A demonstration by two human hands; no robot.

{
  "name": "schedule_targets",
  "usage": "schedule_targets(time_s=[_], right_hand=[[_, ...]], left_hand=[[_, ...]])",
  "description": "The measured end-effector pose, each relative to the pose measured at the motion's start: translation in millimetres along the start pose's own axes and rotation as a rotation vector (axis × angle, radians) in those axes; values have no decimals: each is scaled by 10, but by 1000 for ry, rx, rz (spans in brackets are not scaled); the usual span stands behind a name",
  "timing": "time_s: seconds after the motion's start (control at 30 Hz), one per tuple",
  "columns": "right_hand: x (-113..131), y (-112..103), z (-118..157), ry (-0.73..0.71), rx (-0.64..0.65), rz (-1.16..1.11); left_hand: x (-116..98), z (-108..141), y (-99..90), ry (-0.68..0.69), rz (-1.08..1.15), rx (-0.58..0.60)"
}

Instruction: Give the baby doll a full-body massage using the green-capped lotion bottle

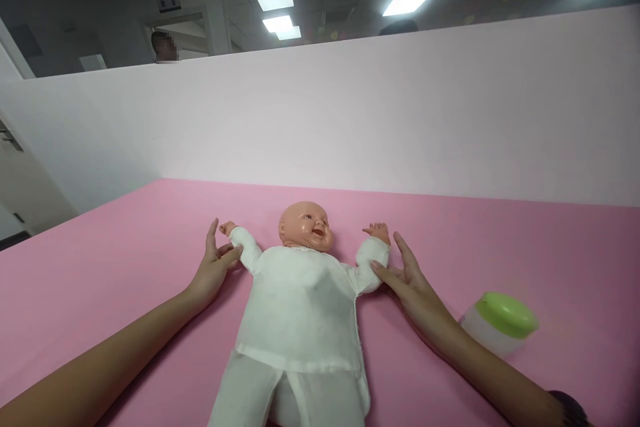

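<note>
A baby doll [307, 310] in white cloth lies on its back on the pink surface [165, 233], its bald plastic head [305, 223] away from me. Both of its arms are spread out and bent upward. My left hand [213, 272] pinches the doll's arm on the left, thumb on the sleeve and index finger sticking up. On the other side my right hand [407, 283] grips the opposite sleeve near the elbow, thumb on top and one finger raised. The fingertips beneath both sleeves are hidden. The doll's lower legs run out of view at the bottom.
A container with a green lid [505, 313] lies tilted on the pink surface, just beyond my right forearm. A white partition [380, 113] rises along the back edge. Past it a person's head [164, 47] shows at the left. A door [25, 173] stands at the far left.
</note>
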State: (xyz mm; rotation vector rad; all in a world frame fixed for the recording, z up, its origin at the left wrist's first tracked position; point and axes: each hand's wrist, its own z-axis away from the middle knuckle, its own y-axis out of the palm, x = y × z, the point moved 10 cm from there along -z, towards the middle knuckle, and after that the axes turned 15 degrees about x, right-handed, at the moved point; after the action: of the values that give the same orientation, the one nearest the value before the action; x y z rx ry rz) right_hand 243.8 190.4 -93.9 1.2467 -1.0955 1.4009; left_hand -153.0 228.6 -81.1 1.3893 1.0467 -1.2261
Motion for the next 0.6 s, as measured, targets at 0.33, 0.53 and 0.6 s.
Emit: schedule_targets(time_s=[0.33, 0.53, 0.6], right_hand=[[-93, 46, -87, 72, 10, -132], [41, -11, -51, -70, -39, -76], [80, -10, -34, -116, -24, -90]], left_hand=[[79, -76, 31, -117, 0, 71], [-33, 3, 59, -51, 77, 12], [-46, 13, 61, -49, 124, 2]])
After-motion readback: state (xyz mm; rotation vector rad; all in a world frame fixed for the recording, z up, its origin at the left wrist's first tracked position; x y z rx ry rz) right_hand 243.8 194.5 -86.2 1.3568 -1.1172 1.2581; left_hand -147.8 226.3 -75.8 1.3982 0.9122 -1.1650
